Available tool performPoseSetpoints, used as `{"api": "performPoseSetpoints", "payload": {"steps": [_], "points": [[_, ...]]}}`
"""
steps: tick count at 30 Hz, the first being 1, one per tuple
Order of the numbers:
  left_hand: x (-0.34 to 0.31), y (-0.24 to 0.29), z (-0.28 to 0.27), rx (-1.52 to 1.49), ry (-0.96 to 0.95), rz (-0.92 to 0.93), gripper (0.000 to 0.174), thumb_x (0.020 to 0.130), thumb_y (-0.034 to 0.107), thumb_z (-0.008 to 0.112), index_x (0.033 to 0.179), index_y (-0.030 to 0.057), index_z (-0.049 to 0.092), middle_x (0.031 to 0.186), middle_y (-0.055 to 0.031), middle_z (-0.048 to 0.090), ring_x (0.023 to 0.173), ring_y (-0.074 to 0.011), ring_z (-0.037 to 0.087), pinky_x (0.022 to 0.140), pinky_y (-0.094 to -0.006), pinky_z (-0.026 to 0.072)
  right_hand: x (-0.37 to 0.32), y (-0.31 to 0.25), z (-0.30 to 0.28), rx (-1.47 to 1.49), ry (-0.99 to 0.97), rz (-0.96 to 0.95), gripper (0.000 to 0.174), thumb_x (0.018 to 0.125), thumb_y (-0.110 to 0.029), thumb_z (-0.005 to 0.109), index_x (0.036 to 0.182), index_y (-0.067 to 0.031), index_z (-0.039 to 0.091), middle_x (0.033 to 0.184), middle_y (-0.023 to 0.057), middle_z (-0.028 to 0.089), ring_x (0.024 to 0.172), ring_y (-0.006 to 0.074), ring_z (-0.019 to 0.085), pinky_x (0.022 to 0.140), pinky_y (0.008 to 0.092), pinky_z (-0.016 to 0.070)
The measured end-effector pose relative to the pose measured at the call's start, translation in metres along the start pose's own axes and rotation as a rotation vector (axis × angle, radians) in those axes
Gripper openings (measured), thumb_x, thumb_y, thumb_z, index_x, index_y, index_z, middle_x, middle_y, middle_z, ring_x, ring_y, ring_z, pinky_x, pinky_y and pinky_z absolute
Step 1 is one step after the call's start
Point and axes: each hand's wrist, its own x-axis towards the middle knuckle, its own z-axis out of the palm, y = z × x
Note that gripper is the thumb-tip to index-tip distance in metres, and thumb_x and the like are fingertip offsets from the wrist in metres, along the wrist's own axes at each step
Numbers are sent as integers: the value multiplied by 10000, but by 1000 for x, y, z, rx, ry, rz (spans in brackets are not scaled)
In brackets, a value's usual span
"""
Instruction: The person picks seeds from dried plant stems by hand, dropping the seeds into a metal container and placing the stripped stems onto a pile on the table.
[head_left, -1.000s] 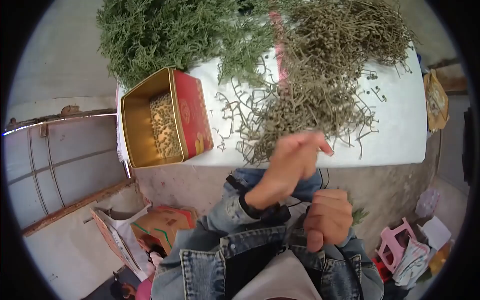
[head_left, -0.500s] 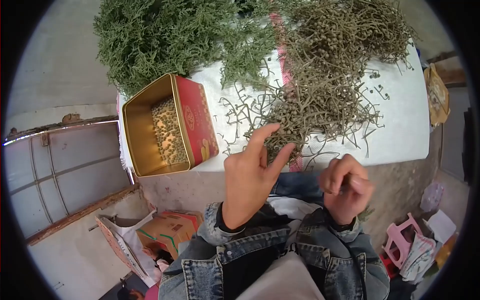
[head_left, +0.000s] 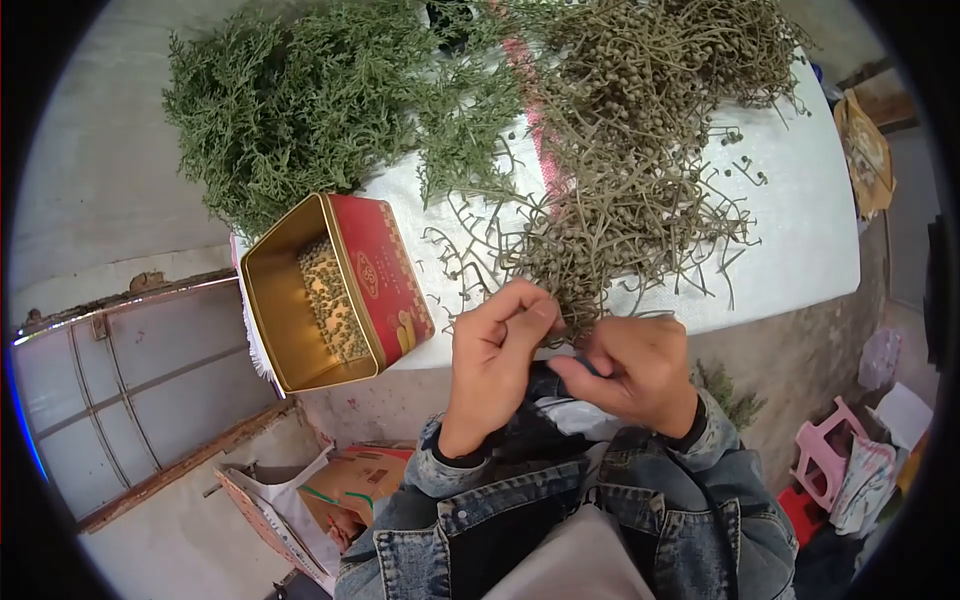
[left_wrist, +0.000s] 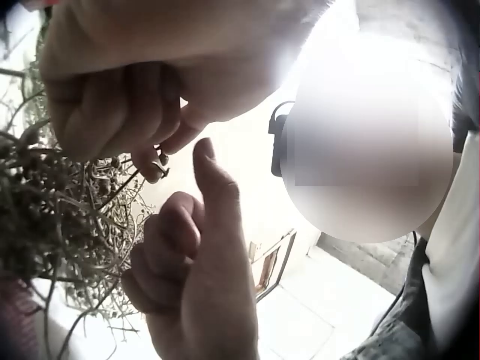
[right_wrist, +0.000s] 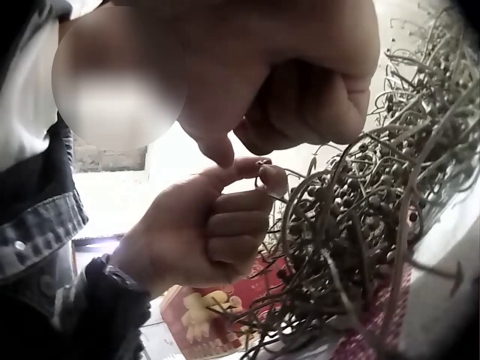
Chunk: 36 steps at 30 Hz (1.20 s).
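My left hand (head_left: 492, 368) is at the near edge of the pile of dry berry stems (head_left: 625, 215). In the right wrist view the left hand (right_wrist: 214, 229) pinches a thin stem (right_wrist: 262, 175) between thumb and forefinger; small berries (left_wrist: 163, 157) show at those fingertips in the left wrist view. Close beside it is my right hand (head_left: 640, 372), fingers curled, thumb stretched toward the left hand. Nothing shows in the right hand (left_wrist: 214, 277), though its palm is hidden. An open red and gold tin (head_left: 375, 275) lies on its side at left, with loose berries (head_left: 335, 315) inside.
Green leafy sprigs (head_left: 290, 110) are heaped at the back left of the white cloth (head_left: 800, 220). Beyond the near edge, a cardboard box (head_left: 355, 485) is on the lower left and a pink stool (head_left: 825, 455) on the lower right.
The left hand has gone from open at the pile to pinching a stem. The right hand has moved left toward it, its thumb now extended. The head view has shifted slightly.
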Motion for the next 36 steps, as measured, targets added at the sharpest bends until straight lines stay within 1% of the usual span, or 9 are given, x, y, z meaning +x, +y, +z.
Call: {"api": "performPoseSetpoints", "payload": {"steps": [3,7,11,14,23,26,27,30,36], "points": [[1,6,-2,-241,-115,-155,129,912,83,550,866,-17,618,607,60,498,519,-16,338,477,-202,241,9,2,-2,-269,-102,-66,300,759,-83,742,620,-81,477,515,35,468,435,213,511,403,331,382],[0,10,-6,-209,-195,-209,160,939,65,505,856,-37,597,608,-24,519,604,-21,393,534,-200,297,20,5,-10,-304,-201,-147,279,772,-145,739,651,-89,494,536,25,480,453,205,531,407,340,399],[-2,6,-7,-43,-200,-102,165,920,71,540,805,-34,596,574,-23,497,566,-29,387,508,-215,314,27,5,-14,-328,-278,-188,252,767,-165,722,669,-87,504,566,25,490,475,214,545,413,343,410],[0,8,-6,269,-129,123,166,903,71,565,770,-25,595,536,-21,455,531,-36,378,481,-229,326,30,9,-16,-355,-280,-278,242,762,-176,712,672,-85,507,571,23,486,482,210,549,419,341,417],[-1,9,-2,271,-108,204,125,889,45,585,771,2,584,525,-10,440,476,-39,352,438,-236,293,22,14,-10,-358,-247,-380,208,747,-168,710,683,-77,535,583,12,499,487,187,556,425,336,420],[0,6,-2,-250,-205,-217,165,920,53,519,766,2,549,525,13,394,445,-54,295,422,-238,233,17,11,-8,-313,-225,-365,204,757,-161,707,687,-62,543,590,25,506,485,194,549,424,336,416],[1,5,-3,-249,-204,-217,165,920,53,519,766,2,549,525,13,394,445,-54,295,422,-238,233,15,11,-7,-290,-214,-360,202,762,-157,705,689,-55,547,593,31,510,484,198,546,424,336,414],[0,1,-4,-739,-274,-406,210,945,76,445,761,3,514,541,44,323,458,-62,250,443,-233,193,10,14,6,-114,-69,-392,235,760,-171,729,669,-72,536,564,27,495,456,191,531,410,322,414],[-1,0,-8,-693,-320,-293,278,941,168,392,750,-7,494,537,42,283,478,-72,256,471,-243,210,7,17,9,3,17,-346,244,768,-121,707,654,-38,508,578,68,465,452,245,497,414,353,382]]}}
